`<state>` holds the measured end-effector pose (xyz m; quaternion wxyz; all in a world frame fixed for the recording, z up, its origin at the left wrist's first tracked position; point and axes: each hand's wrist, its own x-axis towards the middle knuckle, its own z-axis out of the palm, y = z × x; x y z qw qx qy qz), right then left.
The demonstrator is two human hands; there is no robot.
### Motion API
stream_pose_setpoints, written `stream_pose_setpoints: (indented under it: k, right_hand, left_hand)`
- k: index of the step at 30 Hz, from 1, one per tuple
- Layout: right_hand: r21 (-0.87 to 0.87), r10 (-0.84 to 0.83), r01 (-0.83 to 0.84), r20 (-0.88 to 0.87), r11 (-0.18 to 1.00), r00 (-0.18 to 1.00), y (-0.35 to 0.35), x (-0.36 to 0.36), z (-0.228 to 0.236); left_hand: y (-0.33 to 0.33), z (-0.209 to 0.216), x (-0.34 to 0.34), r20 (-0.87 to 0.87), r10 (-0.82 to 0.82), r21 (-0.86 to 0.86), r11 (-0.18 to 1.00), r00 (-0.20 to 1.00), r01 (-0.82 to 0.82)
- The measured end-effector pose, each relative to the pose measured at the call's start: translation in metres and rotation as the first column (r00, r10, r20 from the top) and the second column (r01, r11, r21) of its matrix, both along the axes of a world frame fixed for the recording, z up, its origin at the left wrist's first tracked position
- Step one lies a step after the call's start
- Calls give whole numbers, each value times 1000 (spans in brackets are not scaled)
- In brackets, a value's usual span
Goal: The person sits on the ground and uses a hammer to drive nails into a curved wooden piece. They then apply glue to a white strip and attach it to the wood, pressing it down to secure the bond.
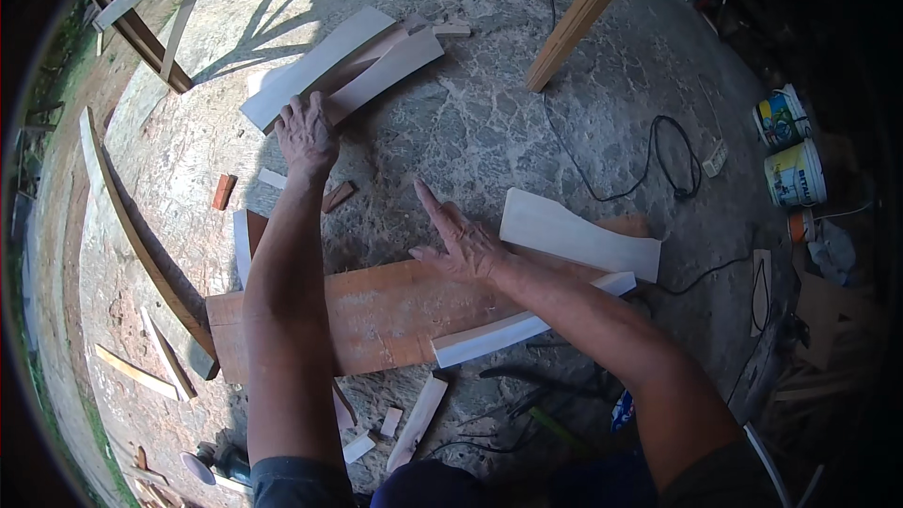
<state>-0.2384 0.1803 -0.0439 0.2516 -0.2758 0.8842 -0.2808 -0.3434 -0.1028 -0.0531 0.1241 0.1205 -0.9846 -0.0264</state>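
Note:
My left hand reaches far out to a group of pale cut boards lying on the concrete. Its fingers bend down at their near end, closed on a board there; the thumb is hidden. Beside it, a second pale board lies at a slant, with a darker piece between the two. My right hand is open and empty, fingers stretched, over the far edge of a wide brown plank. Next to that hand lies a curved pale board. A narrow pale strip rests across the plank, partly behind my right forearm.
Wooden trestle legs stand at the far side. A long curved timber lies at the left. Small offcuts are scattered about. A black cable loops at the right, near paint buckets. A power tool sits at the lower left.

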Motion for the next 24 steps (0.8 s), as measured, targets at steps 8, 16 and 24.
stream_pose_setpoints:
  k: [8, 16, 24]
  right_hand:
    - [-106, 9, -7, 15, 994, 1000, -12, 0, 7]
    - [-472, 6, -42, -77, 881, 997, 18, 8, 68]
    - [-545, 90, -216, -249, 810, 964, 119, 54, 203]
  left_hand:
    - [-11, 2, 36, 142, -123, 175, 980, 982, 97]
    - [-4, 62, 95, 69, -113, 882, 472, 991, -7]
    - [145, 191, 252, 75, -338, 995, -33, 938, -92]
